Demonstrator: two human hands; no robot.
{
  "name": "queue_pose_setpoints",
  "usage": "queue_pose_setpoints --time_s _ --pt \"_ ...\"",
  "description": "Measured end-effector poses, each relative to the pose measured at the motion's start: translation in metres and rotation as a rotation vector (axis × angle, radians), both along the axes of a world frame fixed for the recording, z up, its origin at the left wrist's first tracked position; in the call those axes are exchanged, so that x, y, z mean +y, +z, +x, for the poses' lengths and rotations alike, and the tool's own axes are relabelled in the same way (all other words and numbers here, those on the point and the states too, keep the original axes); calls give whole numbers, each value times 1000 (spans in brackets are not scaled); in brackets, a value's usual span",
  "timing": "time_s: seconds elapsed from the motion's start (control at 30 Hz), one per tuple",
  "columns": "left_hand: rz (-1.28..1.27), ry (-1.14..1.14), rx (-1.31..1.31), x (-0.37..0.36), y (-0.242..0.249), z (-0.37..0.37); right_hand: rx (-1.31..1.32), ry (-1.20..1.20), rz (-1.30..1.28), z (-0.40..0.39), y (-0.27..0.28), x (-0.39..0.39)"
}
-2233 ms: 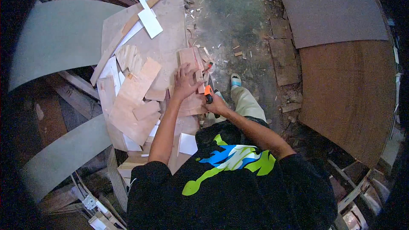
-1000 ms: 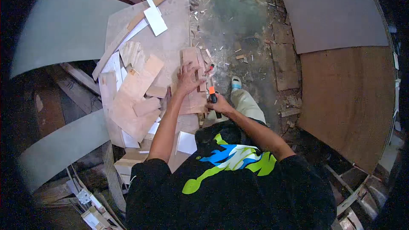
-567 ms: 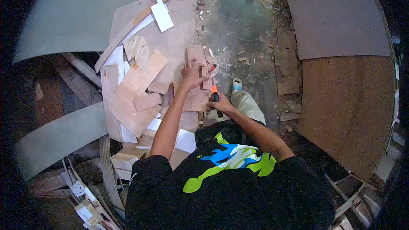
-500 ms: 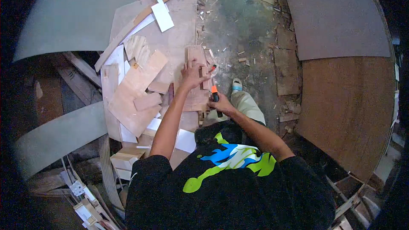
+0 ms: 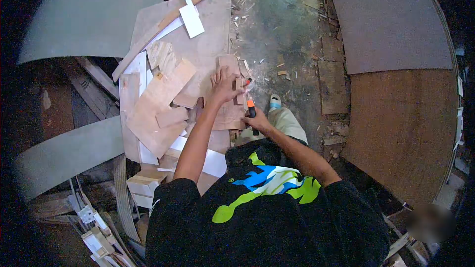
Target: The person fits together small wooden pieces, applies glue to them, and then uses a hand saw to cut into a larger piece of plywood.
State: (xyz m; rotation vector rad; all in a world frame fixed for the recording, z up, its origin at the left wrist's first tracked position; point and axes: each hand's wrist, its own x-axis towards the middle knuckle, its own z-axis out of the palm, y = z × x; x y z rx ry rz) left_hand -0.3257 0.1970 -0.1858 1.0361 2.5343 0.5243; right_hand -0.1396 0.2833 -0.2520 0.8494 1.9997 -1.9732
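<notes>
In my right hand (image 5: 258,119), near the front edge of the bench, is a small saw (image 5: 252,111) with a black and orange handle. Its thin front part reaches forward along the right side of a small wood block (image 5: 240,96), where a red-and-black end shows. My left hand (image 5: 225,88) lies with fingers spread across a reddish wooden board (image 5: 228,113), thumb against the small block. Another flat piece of wood (image 5: 229,61) sits just beyond those fingers.
Plywood offcuts (image 5: 166,96), a long curved strip (image 5: 158,32) and a white panel piece (image 5: 192,22) cover the bench's left side. Wood chips lie on the concrete floor (image 5: 277,29) at right. Large brown sheets (image 5: 401,123) stand far right. A blurred patch is at lower right.
Both hands keep nearly the same place, with the saw only slightly shifted. The whole view has moved a little, and a blurred patch now appears at the lower right.
</notes>
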Motion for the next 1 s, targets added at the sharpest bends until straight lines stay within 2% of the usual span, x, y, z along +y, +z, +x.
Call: queue_pose_setpoints --time_s 0.1,0.2,0.3,0.4,0.6,0.7,0.77,0.9,1.0 --pt "-64 -4 28 6 -6 1 -36 0 208 2 -15 3" --pt "61 57 -53 9 -18 1 -103 -50 173 -3 14 16" --pt "113 86 -43 11 -25 2 -24 -81 99 -9 16 22" --pt "180 101 -58 11 -35 -1 127 -188 149 -8 26 23" --pt "157 95 -63 9 -30 -1 49 -341 89 -15 31 24" --pt "228 80 -83 8 -29 -1 42 -319 9 -15 38 28" --pt "185 94 -91 10 -22 2 33 -332 86 -14 7 23" --pt "250 97 -52 7 -39 1 -33 -245 192 -15 7 21" --pt "192 96 -24 7 -38 1 16 -275 255 -18 12 18"
